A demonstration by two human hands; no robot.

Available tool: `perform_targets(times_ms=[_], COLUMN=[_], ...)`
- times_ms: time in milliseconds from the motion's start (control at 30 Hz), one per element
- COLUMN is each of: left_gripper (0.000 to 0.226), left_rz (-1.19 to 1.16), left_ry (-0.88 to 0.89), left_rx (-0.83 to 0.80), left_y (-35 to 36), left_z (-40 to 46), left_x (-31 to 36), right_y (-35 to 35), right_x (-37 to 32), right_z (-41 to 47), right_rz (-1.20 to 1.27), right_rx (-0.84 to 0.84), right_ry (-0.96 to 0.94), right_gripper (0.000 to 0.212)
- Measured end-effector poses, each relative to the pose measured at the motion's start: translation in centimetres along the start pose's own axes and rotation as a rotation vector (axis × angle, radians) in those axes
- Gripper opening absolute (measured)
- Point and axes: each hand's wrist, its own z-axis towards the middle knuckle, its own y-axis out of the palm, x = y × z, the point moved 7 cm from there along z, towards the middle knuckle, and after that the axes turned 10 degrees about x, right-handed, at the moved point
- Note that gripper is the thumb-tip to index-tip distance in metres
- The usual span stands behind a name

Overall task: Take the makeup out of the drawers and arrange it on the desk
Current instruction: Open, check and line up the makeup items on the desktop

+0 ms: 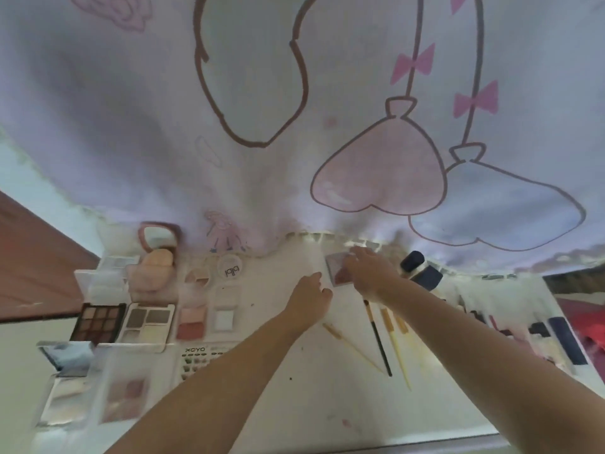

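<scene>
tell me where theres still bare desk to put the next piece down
Bare desk lies in the near middle, between the palette rows on the left and the brushes on the right. A smaller patch sits behind the left hand. The left side and right edge are crowded.

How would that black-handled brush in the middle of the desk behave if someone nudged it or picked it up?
The black-handled brush looks thin and straight, so it is probably stiff and light. Its handle seems round, so a sideways nudge might roll it toward the yellow brushes lying beside it. Its narrow shaft could be fiddly to pinch off the flat desk.
</scene>
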Motion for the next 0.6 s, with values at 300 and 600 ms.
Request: perform_targets(times_ms=[300, 600], left_gripper=[0.032, 0.059], left_rz=[-0.696, -1.479], left_ry=[-0.384, -0.304], left_rx=[0.123, -0.309], left_y=[0.6, -1.4], left_z=[0.4, -4.7], left_x=[-0.5, -1.3], right_y=[0.5, -5.8], right_x=[-1.5, -6.2], right_z=[2.6, -1.3], right_rz=[0.000, 0.761], right_rx=[-0.029, -0.090], right_ry=[-0.357, -0.259], right_gripper=[0.052, 0.046])
